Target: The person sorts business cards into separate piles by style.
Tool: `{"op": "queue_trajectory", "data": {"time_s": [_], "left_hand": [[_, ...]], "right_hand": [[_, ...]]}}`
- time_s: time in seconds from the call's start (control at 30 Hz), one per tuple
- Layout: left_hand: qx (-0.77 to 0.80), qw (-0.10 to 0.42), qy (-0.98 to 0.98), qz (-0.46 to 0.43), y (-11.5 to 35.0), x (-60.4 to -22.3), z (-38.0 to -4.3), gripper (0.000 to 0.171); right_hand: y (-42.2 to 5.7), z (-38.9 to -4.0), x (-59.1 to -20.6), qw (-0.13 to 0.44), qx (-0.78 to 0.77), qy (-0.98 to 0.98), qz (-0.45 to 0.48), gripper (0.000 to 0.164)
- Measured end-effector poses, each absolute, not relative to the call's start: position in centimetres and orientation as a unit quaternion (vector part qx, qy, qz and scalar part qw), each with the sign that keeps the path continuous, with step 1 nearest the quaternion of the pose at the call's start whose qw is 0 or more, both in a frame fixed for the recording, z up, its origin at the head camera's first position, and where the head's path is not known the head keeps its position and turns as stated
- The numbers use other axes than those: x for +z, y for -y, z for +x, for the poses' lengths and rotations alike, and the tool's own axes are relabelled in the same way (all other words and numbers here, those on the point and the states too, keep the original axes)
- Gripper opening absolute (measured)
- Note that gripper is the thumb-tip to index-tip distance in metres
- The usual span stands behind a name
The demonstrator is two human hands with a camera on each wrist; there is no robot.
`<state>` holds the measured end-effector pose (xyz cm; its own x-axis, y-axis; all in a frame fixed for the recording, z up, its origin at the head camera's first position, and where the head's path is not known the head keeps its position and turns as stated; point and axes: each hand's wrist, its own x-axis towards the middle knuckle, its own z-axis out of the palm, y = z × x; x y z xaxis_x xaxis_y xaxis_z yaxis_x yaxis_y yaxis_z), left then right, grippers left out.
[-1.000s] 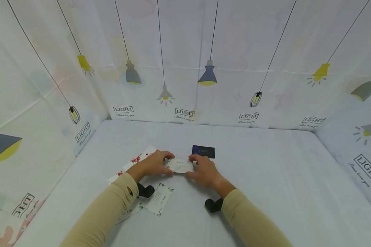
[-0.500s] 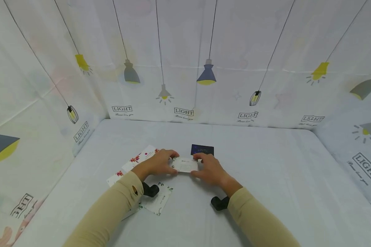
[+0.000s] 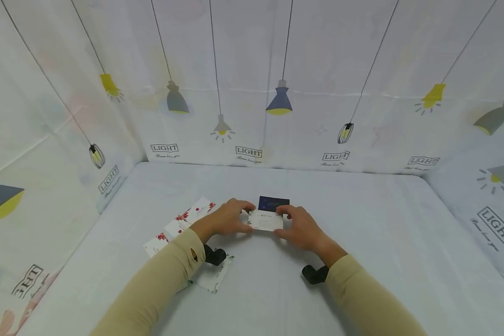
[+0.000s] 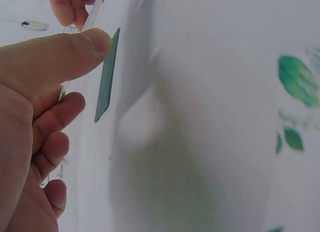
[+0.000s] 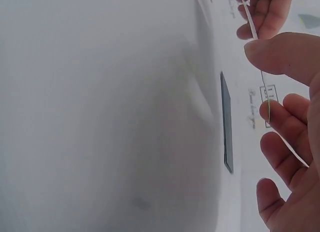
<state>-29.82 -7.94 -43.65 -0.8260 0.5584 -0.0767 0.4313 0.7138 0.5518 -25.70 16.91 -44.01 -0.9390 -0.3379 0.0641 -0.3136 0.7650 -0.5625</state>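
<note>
A white business card with printed lines and leaf trim is held up between both hands. My left hand pinches its left end between thumb and fingers, while my right hand pinches the right end. Seen from the right wrist, the white card shows almost edge-on, raised off the table. Just beyond it a dark blue card lies flat on the table, its near edge overlapped by the white card in the head view. The same dark card lies past the thumb in the left wrist view.
White cards with red flowers lie left of my left hand, one partly behind the sleeve. Nearer, leaf-trimmed cards lie partly under the left forearm. A lamp-printed curtain stands behind the white table.
Both hands have moved right and slightly away with the white card between them. It now stands in front of the dark card, which has stayed in place.
</note>
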Motion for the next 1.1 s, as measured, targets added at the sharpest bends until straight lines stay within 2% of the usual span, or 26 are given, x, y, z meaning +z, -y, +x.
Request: {"op": "queue_trajectory", "data": {"time_s": [0.57,0.83,1.1], "left_hand": [[0.267,0.064,-0.91,0.311,4.0,-43.2,-30.8,0.06],[0.27,0.054,-0.913,0.302,2.6,-43.2,-31.5,0.059],[0.261,0.052,-0.912,0.311,1.1,-43.8,-32.1,0.059]], "right_hand": [[-21.5,-25.9,-43.7,-0.004,-0.295,-0.944,-0.145,0.053],[-23.1,-26.6,-43.8,-0.025,-0.309,-0.941,-0.139,0.058],[-24.5,-26.9,-43.9,-0.02,-0.307,-0.945,-0.111,0.06]]}}
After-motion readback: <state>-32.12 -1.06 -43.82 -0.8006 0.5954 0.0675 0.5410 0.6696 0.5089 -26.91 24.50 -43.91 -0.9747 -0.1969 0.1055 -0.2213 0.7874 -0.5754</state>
